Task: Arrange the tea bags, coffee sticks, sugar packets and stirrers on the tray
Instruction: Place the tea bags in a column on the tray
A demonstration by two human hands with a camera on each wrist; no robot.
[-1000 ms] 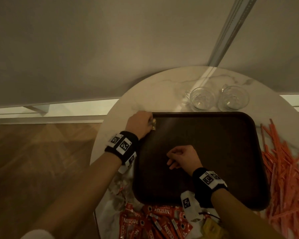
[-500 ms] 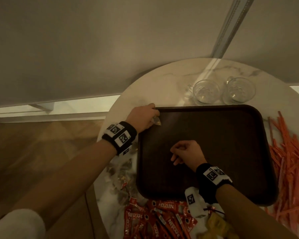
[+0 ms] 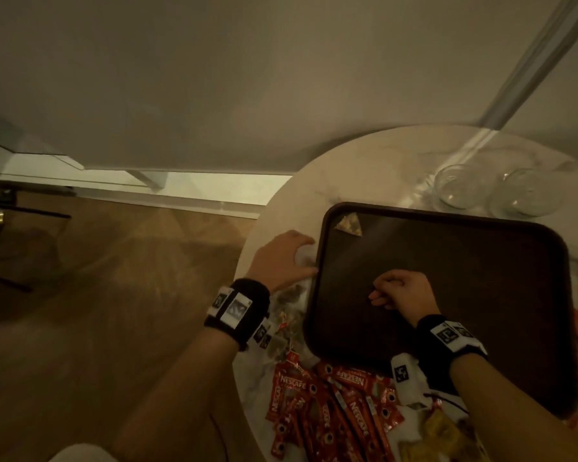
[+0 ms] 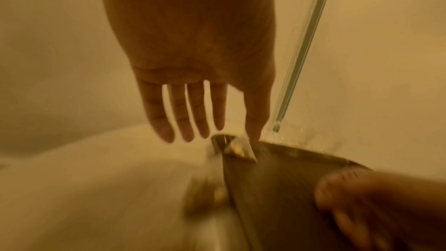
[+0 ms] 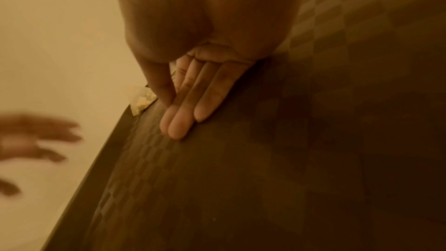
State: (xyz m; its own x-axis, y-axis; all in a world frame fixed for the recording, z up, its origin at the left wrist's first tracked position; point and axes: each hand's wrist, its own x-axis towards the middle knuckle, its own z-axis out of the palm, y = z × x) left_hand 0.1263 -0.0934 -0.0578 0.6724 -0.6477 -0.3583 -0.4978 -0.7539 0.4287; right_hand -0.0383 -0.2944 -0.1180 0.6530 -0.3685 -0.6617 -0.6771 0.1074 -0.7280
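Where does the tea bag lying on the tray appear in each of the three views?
Head: tea bag in the tray's far left corner.
Left wrist: centre, blurred, just beyond the left hand's fingertips.
Right wrist: left of centre, beside the right thumb.
Shared landmark: the tray's left rim.

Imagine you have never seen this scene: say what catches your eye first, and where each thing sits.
A dark tray fills the round table, bare but for one tea bag in its far-left corner. The right hand rests on the tray, while the left hand reaches toward the table beside the tray's left rim. Red coffee sticks lie heaped at the near edge.
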